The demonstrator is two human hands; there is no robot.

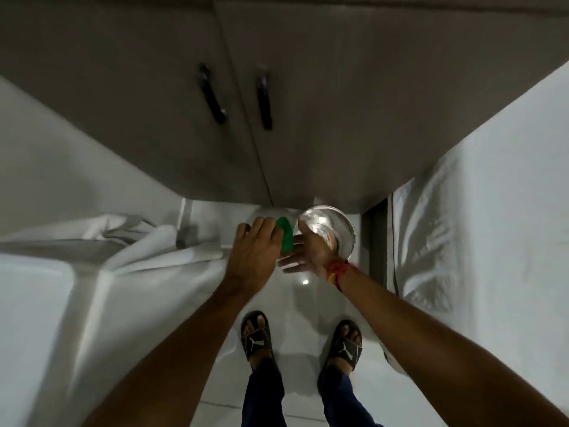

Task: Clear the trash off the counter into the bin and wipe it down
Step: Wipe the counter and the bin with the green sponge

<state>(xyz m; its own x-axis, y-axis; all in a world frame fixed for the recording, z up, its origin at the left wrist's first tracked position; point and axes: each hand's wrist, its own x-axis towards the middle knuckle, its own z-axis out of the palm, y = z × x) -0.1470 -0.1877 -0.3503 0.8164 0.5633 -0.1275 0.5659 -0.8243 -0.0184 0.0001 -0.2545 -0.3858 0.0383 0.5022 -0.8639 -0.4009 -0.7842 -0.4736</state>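
I am looking straight down at the floor. A small round bin (341, 223) with a shiny clear liner stands at the foot of a grey cabinet. Some colourful trash (328, 237) lies inside it. My left hand (252, 257) reaches toward the bin's left side with its fingers closed on a green piece of trash (284, 238). Just to the right, my right hand (303, 252) is held palm up with fingers spread, over the bin's near edge and touching or almost touching the green piece. A red thread band (338, 268) circles that wrist. The counter is out of sight.
The grey cabinet (308, 118) with two black handles fills the top. White bedding (477, 226) lies to the right, and a white sheet with folded towels (147, 241) to the left. My feet in black sandals (257, 337) stand on the glossy white floor.
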